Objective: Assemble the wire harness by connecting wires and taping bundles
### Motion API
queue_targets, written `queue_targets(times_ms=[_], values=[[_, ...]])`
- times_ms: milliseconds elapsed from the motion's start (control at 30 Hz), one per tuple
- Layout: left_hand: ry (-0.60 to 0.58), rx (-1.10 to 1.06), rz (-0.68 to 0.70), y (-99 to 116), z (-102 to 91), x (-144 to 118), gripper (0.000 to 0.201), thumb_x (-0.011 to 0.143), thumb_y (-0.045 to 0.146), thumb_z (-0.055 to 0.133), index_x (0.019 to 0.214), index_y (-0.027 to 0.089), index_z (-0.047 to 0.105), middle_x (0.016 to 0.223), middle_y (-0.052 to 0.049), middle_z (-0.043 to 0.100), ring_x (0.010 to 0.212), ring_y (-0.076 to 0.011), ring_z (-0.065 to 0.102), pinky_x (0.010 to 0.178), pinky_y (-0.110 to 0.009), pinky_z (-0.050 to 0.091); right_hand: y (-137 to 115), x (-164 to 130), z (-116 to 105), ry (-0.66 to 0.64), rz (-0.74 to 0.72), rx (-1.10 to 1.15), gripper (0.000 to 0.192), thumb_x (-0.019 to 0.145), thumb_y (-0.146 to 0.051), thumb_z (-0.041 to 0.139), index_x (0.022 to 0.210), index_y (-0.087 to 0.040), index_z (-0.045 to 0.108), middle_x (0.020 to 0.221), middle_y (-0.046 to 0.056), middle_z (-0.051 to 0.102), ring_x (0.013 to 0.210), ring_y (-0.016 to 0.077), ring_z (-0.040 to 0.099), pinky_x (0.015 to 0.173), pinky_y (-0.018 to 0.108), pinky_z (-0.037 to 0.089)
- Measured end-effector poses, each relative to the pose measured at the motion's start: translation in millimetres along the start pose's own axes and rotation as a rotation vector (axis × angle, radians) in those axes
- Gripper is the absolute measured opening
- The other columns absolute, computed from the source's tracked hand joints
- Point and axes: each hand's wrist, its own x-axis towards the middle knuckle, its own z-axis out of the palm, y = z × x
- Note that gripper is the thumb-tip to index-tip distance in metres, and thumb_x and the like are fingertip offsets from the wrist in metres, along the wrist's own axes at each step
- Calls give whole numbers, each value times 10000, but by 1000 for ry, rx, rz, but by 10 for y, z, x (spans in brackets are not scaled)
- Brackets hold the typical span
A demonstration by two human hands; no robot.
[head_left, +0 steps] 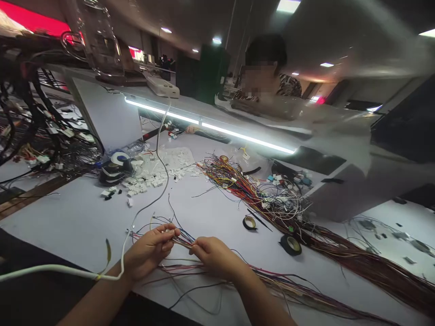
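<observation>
Between my two hands runs a small bundle of thin coloured wires (185, 236) above the white table. My left hand (152, 246) pinches the wires near their loose ends, which fan out to the left and upward. My right hand (214, 256) is closed round the same bundle a short way to the right. More loose wires (268, 283) lie on the table under and to the right of my right hand. A white cable (162, 170) hangs down from above and crosses in front of my left forearm.
White connectors (149, 179) lie piled at the back left. A thick wire bundle (244, 192) stretches from the middle to the right. Two tape rolls (249, 222) rest beside it. A lit tube (244, 136) sits under the shelf. Another person (268, 86) is behind it.
</observation>
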Motion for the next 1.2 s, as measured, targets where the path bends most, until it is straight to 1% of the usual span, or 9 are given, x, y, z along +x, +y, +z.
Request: queue_targets(times_ms=[367, 500, 600, 700, 800, 967, 1033, 1100, 1200], values=[[22, 6, 17, 19, 33, -27, 198, 780, 114, 703, 936, 160, 591, 912, -33, 644, 461, -6, 387, 424, -148, 307, 48, -2, -13, 28, 21, 74, 257, 890, -275, 460, 885, -196, 704, 635, -33, 540, 587, 104, 453, 541, 209, 285], [-35, -31, 78, -14, 166, -130, 476, 796, 151, 695, 1212, 304, 521, 1183, -42, 594, 542, -24, 446, 493, -176, 370, 101, 11, 3, 71, 55, 262, 226, 869, -276, 480, 810, -176, 674, 595, -48, 455, 562, 97, 376, 518, 204, 263], [-76, -6, 38, -167, 299, -156, 611, 756, 204, 747, 1283, 373, 487, 1098, -3, 603, 580, -44, 468, 533, -190, 374, 122, -4, -12, 54, 61, 418, 231, 877, -284, 470, 791, -166, 650, 591, -52, 407, 550, 94, 318, 509, 202, 252], [-22, 141, 10, -347, 411, -85, 477, 705, 259, 796, 1154, 241, 637, 835, 5, 612, 573, -60, 452, 579, -200, 376, 112, -37, -44, 25, 8, 530, 231, 885, -289, 479, 796, -164, 652, 644, -34, 476, 600, 103, 384, 549, 197, 301], [48, 396, 159, -424, 469, 4, 316, 708, 387, 774, 931, 165, 736, 653, 4, 580, 558, -104, 431, 569, -231, 362, 102, -61, -53, -17, -81, 600, 243, 901, -296, 469, 831, -175, 667, 724, -22, 542, 682, 114, 457, 626, 196, 353], [85, 750, 375, -356, 439, 66, 253, 698, 459, 750, 686, 207, 740, 694, -29, 661, 683, -201, 541, 641, -267, 408, 151, -52, -6, -32, -15, 382, 262, 919, -307, 455, 906, -187, 687, 618, -48, 480, 560, 97, 403, 560, 196, 339], [111, 780, 367, -343, 401, 83, 296, 693, 483, 749, 596, 206, 706, 650, -22, 644, 686, -206, 552, 658, -270, 424, 238, -62, -73, 91, -85, 189, 254, 927, -317, 469, 992, -202, 686, 716, -20, 580, 641, 119, 498, 629, 214, 396], [138, 706, 290, -360, 365, 99, 309, 676, 489, 767, 599, 197, 700, 588, -4, 601, 646, -184, 541, 634, -260, 437, 408, -102, -250, 324, -151, -58, 234, 918, -274, 508, 1074, -210, 671, 919, 34, 652, 837, 158, 569, 787, 254, 424], [164, 421, 96, -412, 329, 120, 304, 597, 411, 850, 736, 165, 737, 634, -1, 627, 628, -143, 560, 625, -231, 481, 803, -203, -658, 580, -41, -333, 285, 896, -119, 486, 1081, -219, 680, 1033, 74, 652, 996, 188, 560, 916, 302, 394]])
